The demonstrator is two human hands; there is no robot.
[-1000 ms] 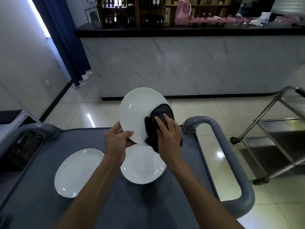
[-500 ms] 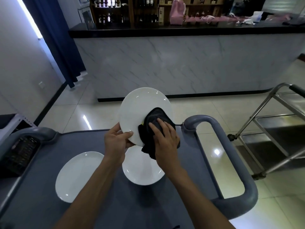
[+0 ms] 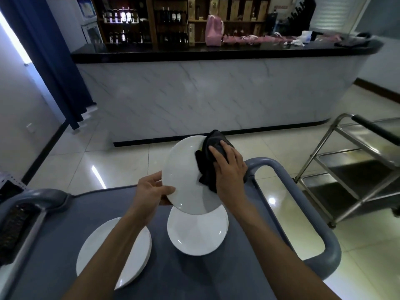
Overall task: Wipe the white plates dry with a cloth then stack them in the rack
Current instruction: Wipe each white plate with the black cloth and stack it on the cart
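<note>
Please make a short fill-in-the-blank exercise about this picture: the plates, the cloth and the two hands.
1. The right hand presses a ____ cloth against the lifted plate.
2. The left hand grips this plate at its lower ____ edge.
3. Besides the lifted one, ____ white plates lie on the grey cart top.
4. The plate near the cart's middle lies directly ____ the lifted plate.

Missing words: black; left; two; below

Left hand [image 3: 151, 192] pinching with thumb on top, right hand [image 3: 229, 167] pressed flat, fingers spread
</note>
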